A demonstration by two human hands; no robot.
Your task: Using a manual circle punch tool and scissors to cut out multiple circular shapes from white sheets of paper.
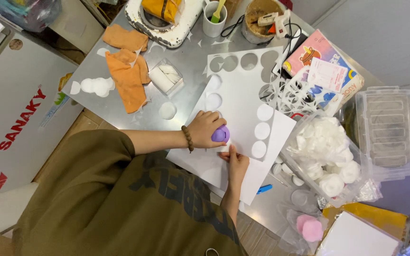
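The left hand (205, 129), a brown bead bracelet (187, 138) at its wrist, is curled down over a small purple punch (220, 134), smooth, rounded and plastic-looking; the fingers wrap its top and far side, so only the near, domed face shows beneath the palm. The punch sits on the edge of a white paper sheet (236, 109), flat, matte and stiff-looking, with round holes (262, 130) cut in a row along its right part. The right hand (236, 163) lies just below the punch, fingers together and nearly flat, fingertips pressed on the paper beside the punch; it grips nothing. A second white sheet (205, 166) lies under the first, on a dull grey metal table (191, 52). Cut white discs (167, 110) lie loose on the metal to the left, near crumpled orange cloths (128, 76) and a small clear box (166, 77). To the right a clear plastic tub (326, 151) holds a heap of fluffy white rounds; beyond it stands an empty ridged clear tray (389, 130); a punched-out sheet (243, 64) full of round holes lies further up the table.
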